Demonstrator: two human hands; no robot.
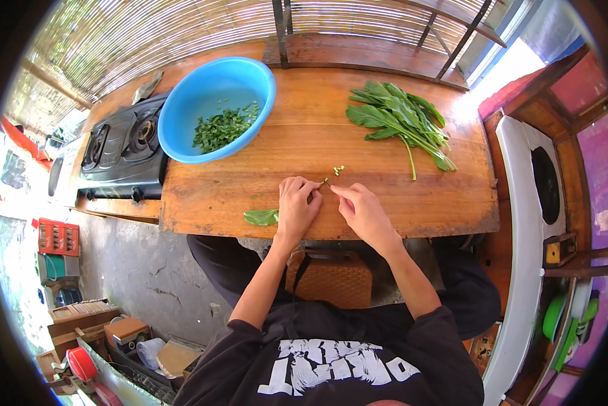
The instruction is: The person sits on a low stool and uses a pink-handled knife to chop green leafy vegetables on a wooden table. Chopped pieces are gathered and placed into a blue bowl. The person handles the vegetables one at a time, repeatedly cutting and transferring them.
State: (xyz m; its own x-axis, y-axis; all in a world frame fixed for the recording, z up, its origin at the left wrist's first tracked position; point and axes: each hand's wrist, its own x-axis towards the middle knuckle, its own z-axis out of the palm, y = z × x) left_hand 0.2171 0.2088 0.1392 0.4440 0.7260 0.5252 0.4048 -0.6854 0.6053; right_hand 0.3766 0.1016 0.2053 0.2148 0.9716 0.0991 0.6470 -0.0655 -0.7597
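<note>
My left hand (pixel 299 203) is closed around the stem of a green leaf (pixel 262 217), whose blade lies flat to its left on the wooden table. The stem's end (pixel 325 181) pokes out at my left fingertips. Close by on the right, my right hand (pixel 360 205) has its thumb and index finger near that end; whether it holds a small blade there cannot be told. Several short cut stem pieces (pixel 338 170) lie just beyond both hands. Chopped greens (pixel 225 127) rest inside a blue plastic basin (pixel 169 109) at the back left. A bunch of leafy greens (pixel 400 119) lies at the back right.
A black gas stove (pixel 123 149) stands left of the basin. The wooden table's (pixel 304 127) front edge runs just before my body. A dark wooden rack (pixel 355 55) stands along the back. Below the table edge is a woven brown stool (pixel 334 279), between my legs.
</note>
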